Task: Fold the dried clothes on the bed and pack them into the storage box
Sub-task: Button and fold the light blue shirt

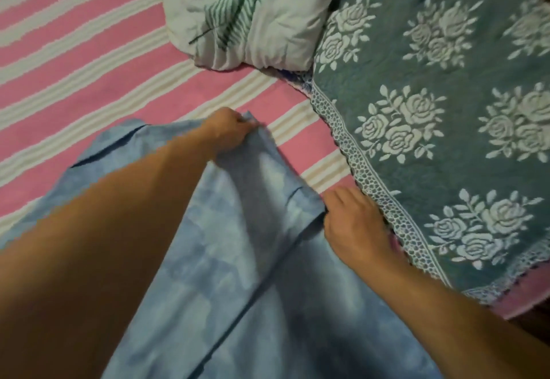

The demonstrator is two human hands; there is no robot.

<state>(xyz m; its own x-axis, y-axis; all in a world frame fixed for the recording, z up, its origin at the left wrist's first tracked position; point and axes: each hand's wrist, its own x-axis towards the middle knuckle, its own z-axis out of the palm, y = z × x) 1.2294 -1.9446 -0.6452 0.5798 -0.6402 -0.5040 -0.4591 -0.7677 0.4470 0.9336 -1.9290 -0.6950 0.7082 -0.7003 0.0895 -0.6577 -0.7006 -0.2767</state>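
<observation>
Head view: both hands, left hand (229,128) and right hand (354,223), pinch blue cloth (238,259) at centre frame; corners should meet squarely before creasing on the bed (89,66).

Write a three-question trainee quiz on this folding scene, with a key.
1. True or false: both hands grip the blue cloth.
2. What lies right of the right hand? A) a storage box B) a flowered blanket C) a pillow
3. Fill in: the cloth lies on a pink and white ______ sheet.

Key
1. True: the left hand pinches its far edge, the right its near side edge.
2. B
3. striped
</observation>
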